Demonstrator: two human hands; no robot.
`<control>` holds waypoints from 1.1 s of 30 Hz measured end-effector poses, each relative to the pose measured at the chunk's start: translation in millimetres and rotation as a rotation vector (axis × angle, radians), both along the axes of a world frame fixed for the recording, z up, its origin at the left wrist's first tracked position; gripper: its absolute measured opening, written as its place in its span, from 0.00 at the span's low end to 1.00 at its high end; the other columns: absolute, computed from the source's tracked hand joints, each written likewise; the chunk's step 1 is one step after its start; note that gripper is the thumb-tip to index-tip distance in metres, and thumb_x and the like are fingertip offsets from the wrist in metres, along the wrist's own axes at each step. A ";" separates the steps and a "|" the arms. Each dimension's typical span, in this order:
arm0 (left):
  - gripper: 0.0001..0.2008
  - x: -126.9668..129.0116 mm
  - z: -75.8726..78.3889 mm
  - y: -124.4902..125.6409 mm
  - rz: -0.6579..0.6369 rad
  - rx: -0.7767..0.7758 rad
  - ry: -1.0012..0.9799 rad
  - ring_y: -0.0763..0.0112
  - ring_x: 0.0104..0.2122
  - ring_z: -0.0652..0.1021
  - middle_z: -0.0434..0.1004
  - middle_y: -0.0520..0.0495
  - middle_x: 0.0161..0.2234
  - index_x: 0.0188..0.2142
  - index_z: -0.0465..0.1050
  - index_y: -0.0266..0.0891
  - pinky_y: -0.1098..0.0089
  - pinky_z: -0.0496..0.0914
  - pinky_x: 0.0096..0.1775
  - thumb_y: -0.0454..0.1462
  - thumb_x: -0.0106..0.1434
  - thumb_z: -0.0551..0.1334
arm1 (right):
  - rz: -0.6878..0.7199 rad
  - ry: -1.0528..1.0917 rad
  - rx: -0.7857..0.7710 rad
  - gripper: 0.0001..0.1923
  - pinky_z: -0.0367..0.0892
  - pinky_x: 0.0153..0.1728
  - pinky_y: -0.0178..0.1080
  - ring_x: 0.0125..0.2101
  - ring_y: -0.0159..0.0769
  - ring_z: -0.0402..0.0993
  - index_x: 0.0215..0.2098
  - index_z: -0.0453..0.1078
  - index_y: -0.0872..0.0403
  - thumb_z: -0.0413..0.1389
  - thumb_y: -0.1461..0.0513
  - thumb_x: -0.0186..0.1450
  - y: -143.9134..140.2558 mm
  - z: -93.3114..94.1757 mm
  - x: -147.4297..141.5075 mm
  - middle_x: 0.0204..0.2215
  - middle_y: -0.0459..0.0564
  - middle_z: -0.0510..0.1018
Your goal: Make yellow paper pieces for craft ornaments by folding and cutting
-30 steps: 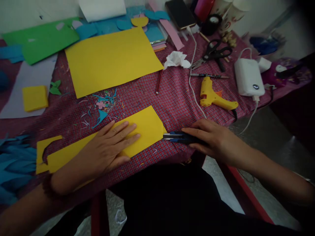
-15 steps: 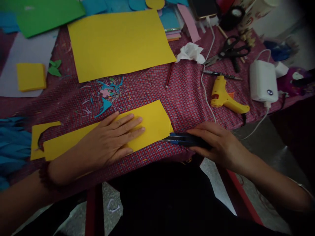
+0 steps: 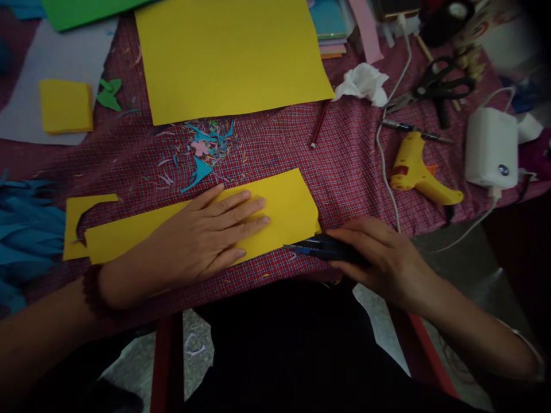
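Observation:
My left hand (image 3: 206,238) lies flat, fingers spread, on a long yellow paper strip (image 3: 288,206) near the table's front edge. My right hand (image 3: 379,258) grips a dark blue utility knife (image 3: 314,249), whose tip touches the strip's lower right edge. The strip's left end (image 3: 75,221) has a curved cut-out. The table is covered by a red checked cloth (image 3: 344,166).
A large yellow sheet (image 3: 228,54) lies behind the strip, with paper scraps (image 3: 202,146) between them. A red pencil (image 3: 319,123), white tissue (image 3: 361,83), black scissors (image 3: 434,89), yellow glue gun (image 3: 417,172) and white charger (image 3: 491,146) sit at right. Blue paper (image 3: 23,229) is piled at left.
The knife tip has slid left along the strip's lower edge. The view has tilted down and shifted, so the table's things appear higher and further right. My left hand stays pressed on the strip.

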State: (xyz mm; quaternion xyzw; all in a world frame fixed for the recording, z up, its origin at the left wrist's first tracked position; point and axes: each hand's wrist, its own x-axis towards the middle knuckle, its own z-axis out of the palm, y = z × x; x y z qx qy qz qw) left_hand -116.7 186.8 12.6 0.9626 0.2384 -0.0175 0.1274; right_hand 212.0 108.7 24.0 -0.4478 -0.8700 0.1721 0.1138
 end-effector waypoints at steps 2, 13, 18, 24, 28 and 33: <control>0.26 0.3 -0.5 -0.2 -0.002 0.005 -0.008 0.63 0.67 0.51 0.52 0.57 0.68 0.66 0.50 0.51 0.55 0.44 0.66 0.44 0.70 0.49 | -0.006 0.009 -0.016 0.18 0.71 0.41 0.41 0.41 0.42 0.72 0.52 0.67 0.58 0.57 0.58 0.66 -1.1 0.7 -0.1 0.41 0.55 0.73; 0.25 0.7 -2.4 -2.8 0.005 0.008 -0.058 0.65 0.67 0.51 0.52 0.56 0.68 0.66 0.53 0.48 0.56 0.43 0.65 0.44 0.70 0.48 | 0.034 0.015 -0.041 0.18 0.71 0.43 0.41 0.42 0.40 0.71 0.53 0.65 0.59 0.57 0.59 0.67 0.3 4.5 -16.6 0.42 0.56 0.73; 0.25 -4.5 -1.4 1.2 0.004 0.013 -0.065 0.65 0.67 0.50 0.52 0.54 0.68 0.65 0.53 0.47 0.55 0.41 0.66 0.45 0.71 0.47 | 0.042 0.012 -0.036 0.17 0.71 0.43 0.42 0.43 0.41 0.71 0.52 0.65 0.57 0.57 0.59 0.67 -0.3 1.8 -20.7 0.42 0.55 0.73; 0.27 -60.4 2.1 -1.8 -0.009 0.044 -0.058 0.64 0.67 0.51 0.49 0.50 0.68 0.67 0.47 0.48 0.55 0.39 0.66 0.43 0.71 0.48 | 0.043 0.020 -0.002 0.16 0.71 0.43 0.42 0.42 0.41 0.72 0.51 0.67 0.57 0.57 0.60 0.67 1.0 0.5 -23.3 0.42 0.55 0.73; 0.28 -82.5 -5.0 -11.3 0.053 0.014 -0.006 0.64 0.66 0.56 0.52 0.54 0.68 0.67 0.48 0.52 0.57 0.41 0.66 0.46 0.69 0.52 | 0.011 0.025 -0.015 0.17 0.72 0.43 0.43 0.44 0.42 0.72 0.51 0.67 0.58 0.57 0.61 0.66 -0.9 3.7 -34.4 0.44 0.57 0.73; 0.29 -79.9 -8.7 -12.0 0.034 0.039 -0.017 0.62 0.66 0.57 0.51 0.53 0.68 0.67 0.47 0.51 0.57 0.41 0.66 0.45 0.69 0.51 | -0.024 0.026 0.018 0.17 0.72 0.43 0.44 0.44 0.44 0.73 0.50 0.66 0.58 0.59 0.61 0.65 -7.9 1.7 -41.5 0.44 0.58 0.74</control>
